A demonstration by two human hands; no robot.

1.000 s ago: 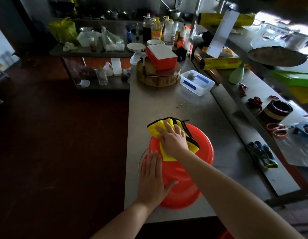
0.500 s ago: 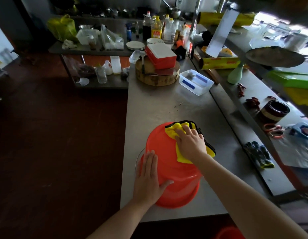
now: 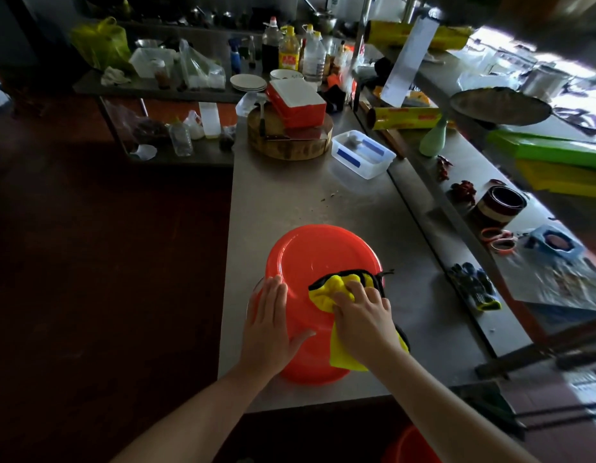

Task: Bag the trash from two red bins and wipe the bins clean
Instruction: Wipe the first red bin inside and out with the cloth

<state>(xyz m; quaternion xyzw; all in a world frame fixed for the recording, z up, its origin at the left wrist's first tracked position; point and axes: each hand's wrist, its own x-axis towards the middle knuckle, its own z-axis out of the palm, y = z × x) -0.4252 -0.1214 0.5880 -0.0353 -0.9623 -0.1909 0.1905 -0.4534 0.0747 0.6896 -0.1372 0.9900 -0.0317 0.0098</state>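
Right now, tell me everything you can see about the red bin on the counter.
The red bin is glossy orange-red plastic, round, and stands upside down, its flat ringed base facing up, near the front edge of the steel counter. The left hand lies flat on its left side, steadying it. The right hand presses a bunched yellow cloth with black trim against the base's near right part. Its inside is hidden.

view: single head-worn wide-angle camera
facing: forward and down along steel counter [image 3: 289,202]
nearness: close above red bin [image 3: 323,255] at counter's near end
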